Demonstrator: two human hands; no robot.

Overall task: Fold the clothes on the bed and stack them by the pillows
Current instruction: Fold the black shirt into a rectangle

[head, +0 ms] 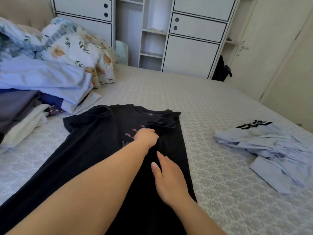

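The black shirt lies flat mid-bed, with bare bedspread from twelve to two o'clock and a crumpled blue garment at three. The left hand, fingers curled, pinches the shirt's folded-in right sleeve, while the right hand rests flat on the fabric at six o'clock of it, fingers straight and together.

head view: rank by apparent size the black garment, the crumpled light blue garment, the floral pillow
1. black garment, clearly largest, though nearest the camera.
2-3. floral pillow and light blue garment look similar; the pillow is farther, so no ranking.
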